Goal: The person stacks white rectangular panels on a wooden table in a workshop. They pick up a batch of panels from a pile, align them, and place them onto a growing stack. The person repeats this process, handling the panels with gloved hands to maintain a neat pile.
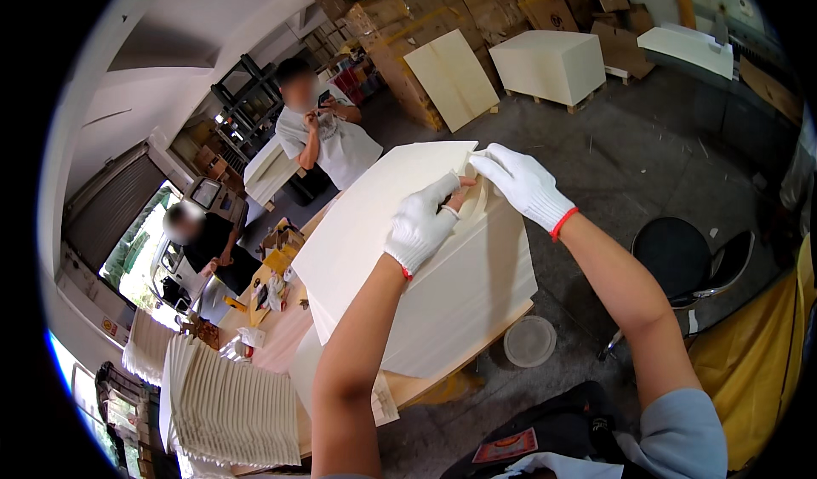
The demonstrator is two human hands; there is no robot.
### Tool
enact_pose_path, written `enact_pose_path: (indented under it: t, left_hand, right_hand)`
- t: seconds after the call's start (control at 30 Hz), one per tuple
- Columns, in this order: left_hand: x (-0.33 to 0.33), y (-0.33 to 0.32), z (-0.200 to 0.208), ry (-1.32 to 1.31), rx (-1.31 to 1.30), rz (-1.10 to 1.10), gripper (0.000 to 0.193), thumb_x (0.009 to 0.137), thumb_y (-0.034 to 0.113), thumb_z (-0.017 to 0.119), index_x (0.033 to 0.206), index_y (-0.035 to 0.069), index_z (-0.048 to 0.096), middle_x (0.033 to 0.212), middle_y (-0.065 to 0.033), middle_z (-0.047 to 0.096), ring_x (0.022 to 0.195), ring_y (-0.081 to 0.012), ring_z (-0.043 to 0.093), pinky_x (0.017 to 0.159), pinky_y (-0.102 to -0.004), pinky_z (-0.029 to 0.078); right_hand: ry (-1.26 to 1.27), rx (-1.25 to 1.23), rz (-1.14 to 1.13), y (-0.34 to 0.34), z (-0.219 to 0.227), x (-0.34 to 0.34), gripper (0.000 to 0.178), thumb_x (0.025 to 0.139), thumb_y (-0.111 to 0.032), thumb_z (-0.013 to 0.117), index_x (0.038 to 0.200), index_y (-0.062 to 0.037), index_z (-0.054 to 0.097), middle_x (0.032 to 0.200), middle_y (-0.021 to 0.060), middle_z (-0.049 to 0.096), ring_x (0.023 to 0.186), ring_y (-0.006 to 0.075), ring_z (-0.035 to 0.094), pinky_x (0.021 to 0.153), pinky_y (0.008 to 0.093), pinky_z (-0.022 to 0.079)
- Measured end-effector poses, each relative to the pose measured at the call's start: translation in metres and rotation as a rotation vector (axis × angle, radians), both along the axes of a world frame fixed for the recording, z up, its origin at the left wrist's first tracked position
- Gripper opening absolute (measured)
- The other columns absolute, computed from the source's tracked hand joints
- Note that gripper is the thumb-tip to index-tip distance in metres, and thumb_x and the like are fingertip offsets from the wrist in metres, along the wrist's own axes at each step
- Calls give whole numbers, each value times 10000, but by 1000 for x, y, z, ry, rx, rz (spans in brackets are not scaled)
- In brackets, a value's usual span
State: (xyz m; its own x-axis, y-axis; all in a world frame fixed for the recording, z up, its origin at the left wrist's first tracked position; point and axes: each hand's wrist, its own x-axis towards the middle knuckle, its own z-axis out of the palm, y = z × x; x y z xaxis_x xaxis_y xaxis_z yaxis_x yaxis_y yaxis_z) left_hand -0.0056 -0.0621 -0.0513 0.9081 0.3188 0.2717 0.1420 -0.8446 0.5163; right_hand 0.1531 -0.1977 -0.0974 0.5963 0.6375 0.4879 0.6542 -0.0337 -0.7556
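A large pale white sheet [374,194] lies over a tall stack of similar sheets [464,296] on a wooden table. My left hand [423,224], in a white knit glove with some bare fingertips showing, is closed at the sheet's right edge near its far corner. In a white glove with a red cuff, my right hand [519,183] pinches that far right corner. Between the hands the edge looks lifted and curled, with narrow folds below it. The exact grip of the fingertips is partly hidden.
Piles of wavy white sheets [234,407] stand at near left. Tools and small boxes lie on the table's left part [277,300]. Two people stand beyond: one with a phone [324,98], one in black [223,249]. A black stool [672,249] and round tub [529,341] are at right.
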Motion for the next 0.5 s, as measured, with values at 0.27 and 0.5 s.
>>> enact_pose_path:
  t: [0.27,0.5]
  left_hand:
    - [-2,0,1,1,-28,-24,381,975,219,703,1343,119,706,791,8,501,739,-113,505,712,-303,468]
    - [-1,5,-5,-84,-14,-47,370,1013,181,622,1373,136,695,928,-39,654,863,-154,601,828,-315,502]
  right_hand:
    - [193,154,5,6,-16,-4,557,1068,-570,451,999,-42,611,832,151,642,809,329,629,769,412,469]
    - [218,136,3,8,-16,-5,561,1067,-579,456,954,-49,603,759,133,617,752,319,622,734,413,463]
